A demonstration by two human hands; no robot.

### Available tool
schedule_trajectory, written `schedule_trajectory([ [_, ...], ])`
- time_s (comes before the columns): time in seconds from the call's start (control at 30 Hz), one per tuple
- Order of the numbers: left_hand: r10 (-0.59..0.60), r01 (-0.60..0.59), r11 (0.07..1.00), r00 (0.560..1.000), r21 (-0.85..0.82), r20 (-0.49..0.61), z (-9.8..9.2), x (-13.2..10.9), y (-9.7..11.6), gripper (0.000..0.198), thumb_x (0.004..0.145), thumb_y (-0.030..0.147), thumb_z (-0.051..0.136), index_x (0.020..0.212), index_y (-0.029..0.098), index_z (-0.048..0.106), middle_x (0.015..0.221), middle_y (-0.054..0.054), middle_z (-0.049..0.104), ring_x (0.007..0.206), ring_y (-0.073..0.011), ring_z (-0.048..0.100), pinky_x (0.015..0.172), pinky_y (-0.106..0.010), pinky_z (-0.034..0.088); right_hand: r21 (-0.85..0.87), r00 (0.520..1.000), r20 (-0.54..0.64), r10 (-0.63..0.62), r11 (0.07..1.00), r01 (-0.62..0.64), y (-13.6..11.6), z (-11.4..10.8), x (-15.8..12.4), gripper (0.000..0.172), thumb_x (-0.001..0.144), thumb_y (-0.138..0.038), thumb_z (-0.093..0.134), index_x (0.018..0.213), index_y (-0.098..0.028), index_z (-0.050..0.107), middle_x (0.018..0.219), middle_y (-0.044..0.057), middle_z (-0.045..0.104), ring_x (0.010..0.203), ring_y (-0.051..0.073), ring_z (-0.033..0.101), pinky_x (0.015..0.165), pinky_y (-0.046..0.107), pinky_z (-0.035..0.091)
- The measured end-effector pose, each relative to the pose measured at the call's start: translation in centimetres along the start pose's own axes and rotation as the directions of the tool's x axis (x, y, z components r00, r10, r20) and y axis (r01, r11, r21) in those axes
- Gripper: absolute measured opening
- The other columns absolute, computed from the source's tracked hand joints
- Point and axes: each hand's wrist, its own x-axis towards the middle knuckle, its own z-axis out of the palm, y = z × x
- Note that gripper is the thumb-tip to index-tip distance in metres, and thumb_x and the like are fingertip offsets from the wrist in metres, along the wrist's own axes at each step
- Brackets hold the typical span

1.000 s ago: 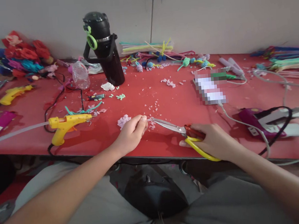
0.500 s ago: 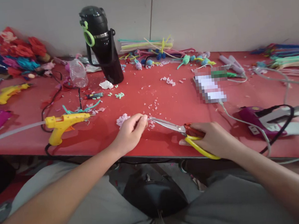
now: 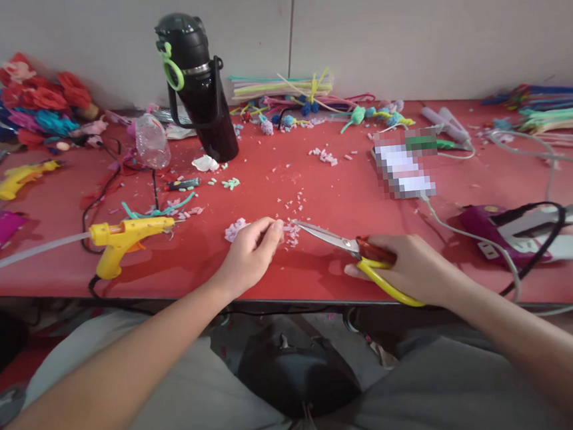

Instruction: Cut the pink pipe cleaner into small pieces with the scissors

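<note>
My right hand (image 3: 411,267) grips the yellow-and-red handles of a pair of scissors (image 3: 355,252) near the front edge of the red table (image 3: 284,188). The blades point left, their tips just right of my left hand. My left hand (image 3: 249,251) is closed in a pinch on something small that I cannot make out, among pale pink snippets (image 3: 292,231). A small pile of lilac cuttings (image 3: 235,229) lies just left of that hand.
A yellow glue gun (image 3: 123,239) lies at the left, a black bottle (image 3: 200,89) stands at the back. A phone (image 3: 405,168) with a cable, a purple power strip (image 3: 498,230), pipe cleaners (image 3: 280,88) and paper flowers (image 3: 40,102) crowd the table.
The scissors have shifted a little to the right, away from my left hand's fingertips. My left hand keeps its pinch in the same place.
</note>
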Motion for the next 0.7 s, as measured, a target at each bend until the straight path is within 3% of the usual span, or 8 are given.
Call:
schedule_trajectory([
  [0.2,0.015,-0.015,1.0,1.0,0.015,0.011,0.0,0.04,0.16,0.037,0.101,0.044,0.045,0.072,0.02,0.043,0.058,0.006,0.034,0.05,-0.0086,0.033,0.047,-0.026,0.03,-0.021,1.0,0.01,0.023,1.0,-0.023,0.02,0.06,-0.14,0.061,0.067,-0.076,0.065,0.059,-0.022,0.037,0.056,-0.005,0.031,0.055,0.012,0.024,0.047,0.026,0.025],
  [0.7,0.003,-0.003,1.0,1.0,0.008,0.015,0.02,0.01,-0.01,0.037,0.101,0.045,0.046,0.073,0.02,0.044,0.058,0.005,0.036,0.05,-0.0086,0.033,0.047,-0.026,0.029,-0.019,0.999,0.007,0.037,0.999,-0.037,0.32,0.18,0.12,0.063,0.066,-0.079,0.064,0.057,-0.022,0.04,0.054,-0.005,0.031,0.055,0.011,0.023,0.047,0.026,0.024],
])
